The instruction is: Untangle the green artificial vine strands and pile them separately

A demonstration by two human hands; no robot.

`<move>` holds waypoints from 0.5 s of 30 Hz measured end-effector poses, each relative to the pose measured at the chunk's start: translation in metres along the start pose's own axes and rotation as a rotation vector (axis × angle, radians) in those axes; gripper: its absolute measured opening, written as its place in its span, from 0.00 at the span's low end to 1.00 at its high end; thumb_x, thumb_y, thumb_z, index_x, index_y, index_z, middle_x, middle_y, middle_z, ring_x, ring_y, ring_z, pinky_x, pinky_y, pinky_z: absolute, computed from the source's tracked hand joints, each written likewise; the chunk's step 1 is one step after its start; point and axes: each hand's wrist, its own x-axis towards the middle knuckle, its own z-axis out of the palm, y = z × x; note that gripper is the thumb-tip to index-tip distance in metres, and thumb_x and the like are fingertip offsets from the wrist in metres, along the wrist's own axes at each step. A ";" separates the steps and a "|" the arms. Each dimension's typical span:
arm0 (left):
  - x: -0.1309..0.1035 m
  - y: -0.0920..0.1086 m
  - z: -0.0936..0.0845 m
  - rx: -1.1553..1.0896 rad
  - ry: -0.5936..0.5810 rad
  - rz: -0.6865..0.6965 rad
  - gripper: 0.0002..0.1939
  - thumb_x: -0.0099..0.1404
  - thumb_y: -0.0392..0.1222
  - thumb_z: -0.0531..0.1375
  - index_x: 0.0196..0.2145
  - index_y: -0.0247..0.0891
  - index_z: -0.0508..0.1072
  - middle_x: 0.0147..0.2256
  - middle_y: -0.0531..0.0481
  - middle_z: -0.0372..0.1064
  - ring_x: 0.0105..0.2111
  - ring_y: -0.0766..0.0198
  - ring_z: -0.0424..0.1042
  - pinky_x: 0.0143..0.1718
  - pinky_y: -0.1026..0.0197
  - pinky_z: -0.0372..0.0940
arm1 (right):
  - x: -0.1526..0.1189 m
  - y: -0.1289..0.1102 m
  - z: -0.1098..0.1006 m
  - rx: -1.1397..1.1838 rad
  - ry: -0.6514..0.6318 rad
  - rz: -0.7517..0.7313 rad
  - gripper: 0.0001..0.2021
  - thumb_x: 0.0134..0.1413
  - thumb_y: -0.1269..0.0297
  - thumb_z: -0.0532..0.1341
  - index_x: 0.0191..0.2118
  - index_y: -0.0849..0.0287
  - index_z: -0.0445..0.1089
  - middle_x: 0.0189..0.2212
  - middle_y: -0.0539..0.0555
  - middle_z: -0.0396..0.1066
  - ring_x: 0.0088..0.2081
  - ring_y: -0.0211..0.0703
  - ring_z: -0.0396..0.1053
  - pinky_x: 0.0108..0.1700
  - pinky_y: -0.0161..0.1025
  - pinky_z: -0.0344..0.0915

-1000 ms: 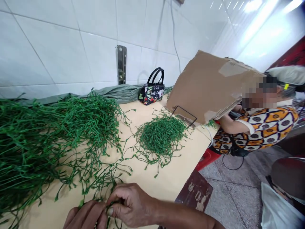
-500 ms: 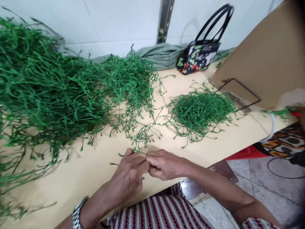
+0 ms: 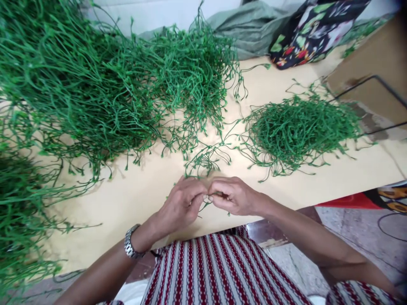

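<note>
Near the table's front edge, my left hand point(image 3: 184, 200) and my right hand point(image 3: 233, 195) meet fingertip to fingertip. Both are closed in a pinch on a thin green plastic stem point(image 3: 206, 206), mostly hidden by the fingers; its loose ends poke out beneath. Just beyond the hands lies a small scatter of similar stems point(image 3: 208, 156) with little forked tips. To the right is a compact heap of stems point(image 3: 302, 127). A far larger, tangled pile point(image 3: 104, 93) spreads over the left and back.
The cream-coloured table point(image 3: 127, 203) carries more stems point(image 3: 22, 220) at the left edge. At the back right stand a floral bag point(image 3: 311, 36) and a cardboard box point(image 3: 365, 63), with a bent black wire frame point(image 3: 378, 78) beside it. Grey-green cloth point(image 3: 251, 29) lies along the wall.
The view has tilted down and closer, so things sit higher in it. Both hands stay together, the pinched fingertips now meeting end to end around the stem.
</note>
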 end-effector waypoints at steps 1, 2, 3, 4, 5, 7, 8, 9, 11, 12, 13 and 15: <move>-0.001 -0.002 0.000 -0.015 0.019 -0.027 0.08 0.61 0.30 0.50 0.26 0.36 0.65 0.24 0.52 0.65 0.27 0.65 0.63 0.32 0.62 0.58 | 0.000 0.000 0.002 0.006 0.038 0.028 0.06 0.52 0.74 0.51 0.27 0.60 0.59 0.20 0.47 0.57 0.24 0.33 0.54 0.27 0.31 0.54; -0.001 -0.003 0.001 -0.022 0.028 -0.042 0.06 0.60 0.30 0.51 0.28 0.36 0.66 0.25 0.51 0.66 0.29 0.65 0.64 0.33 0.61 0.59 | -0.001 0.000 0.003 0.015 0.058 0.047 0.05 0.53 0.74 0.51 0.28 0.60 0.59 0.21 0.48 0.59 0.25 0.34 0.56 0.27 0.32 0.55; -0.002 -0.004 0.001 -0.016 0.027 -0.044 0.05 0.60 0.30 0.52 0.29 0.35 0.66 0.27 0.50 0.67 0.30 0.64 0.65 0.34 0.61 0.59 | -0.002 0.000 0.005 0.023 0.064 0.058 0.04 0.53 0.73 0.52 0.30 0.60 0.60 0.23 0.49 0.61 0.26 0.34 0.58 0.28 0.32 0.56; -0.003 -0.005 0.001 -0.001 0.028 -0.038 0.05 0.59 0.30 0.52 0.30 0.35 0.67 0.28 0.49 0.68 0.31 0.64 0.66 0.34 0.60 0.60 | -0.002 0.000 0.006 0.026 0.063 0.063 0.03 0.54 0.72 0.52 0.31 0.60 0.60 0.24 0.49 0.63 0.27 0.34 0.59 0.29 0.32 0.57; -0.003 -0.005 0.001 0.023 0.033 -0.030 0.05 0.59 0.30 0.52 0.30 0.35 0.67 0.28 0.49 0.68 0.31 0.63 0.66 0.34 0.60 0.60 | -0.003 -0.001 0.007 0.027 0.055 0.066 0.02 0.55 0.71 0.53 0.32 0.60 0.61 0.26 0.50 0.64 0.28 0.35 0.60 0.30 0.32 0.58; -0.004 -0.006 0.002 0.081 0.059 -0.009 0.07 0.59 0.29 0.52 0.27 0.35 0.67 0.26 0.49 0.67 0.30 0.64 0.65 0.33 0.60 0.59 | -0.004 -0.002 0.010 0.031 0.050 0.079 0.03 0.56 0.69 0.53 0.32 0.61 0.61 0.27 0.50 0.64 0.29 0.35 0.60 0.31 0.32 0.58; -0.004 -0.005 0.003 0.109 0.081 -0.002 0.08 0.59 0.29 0.52 0.26 0.35 0.67 0.25 0.50 0.66 0.28 0.64 0.65 0.32 0.61 0.59 | -0.004 -0.003 0.011 0.040 0.059 0.092 0.03 0.57 0.68 0.53 0.32 0.61 0.61 0.27 0.50 0.64 0.29 0.35 0.61 0.31 0.32 0.58; -0.004 -0.005 0.004 0.132 0.107 0.004 0.08 0.59 0.29 0.52 0.25 0.35 0.67 0.23 0.50 0.66 0.27 0.65 0.64 0.31 0.61 0.58 | -0.005 -0.004 0.013 0.054 0.078 0.108 0.04 0.57 0.68 0.54 0.32 0.61 0.61 0.27 0.50 0.64 0.29 0.35 0.61 0.31 0.32 0.58; -0.004 -0.003 0.007 0.161 0.161 0.021 0.08 0.59 0.29 0.52 0.25 0.35 0.67 0.22 0.51 0.65 0.26 0.65 0.64 0.29 0.61 0.57 | -0.005 -0.006 0.017 0.080 0.130 0.150 0.04 0.56 0.67 0.55 0.32 0.61 0.61 0.26 0.50 0.63 0.29 0.34 0.61 0.30 0.31 0.58; -0.004 -0.002 0.008 0.170 0.182 0.028 0.08 0.59 0.29 0.52 0.25 0.35 0.66 0.22 0.51 0.65 0.26 0.65 0.64 0.29 0.62 0.57 | -0.006 -0.007 0.018 0.089 0.157 0.171 0.04 0.56 0.67 0.56 0.32 0.61 0.62 0.25 0.49 0.63 0.28 0.33 0.60 0.29 0.30 0.57; -0.005 -0.001 0.009 0.175 0.194 0.035 0.08 0.59 0.29 0.52 0.25 0.35 0.66 0.22 0.51 0.66 0.26 0.66 0.64 0.29 0.62 0.57 | -0.006 -0.008 0.019 0.094 0.179 0.190 0.03 0.55 0.67 0.56 0.32 0.61 0.62 0.25 0.49 0.63 0.27 0.33 0.60 0.28 0.30 0.57; -0.005 0.000 0.010 0.189 0.186 0.038 0.08 0.59 0.29 0.51 0.25 0.35 0.66 0.22 0.51 0.66 0.25 0.66 0.63 0.29 0.62 0.56 | -0.006 -0.010 0.020 0.095 0.198 0.210 0.03 0.56 0.67 0.56 0.32 0.61 0.62 0.24 0.48 0.62 0.26 0.32 0.59 0.28 0.30 0.56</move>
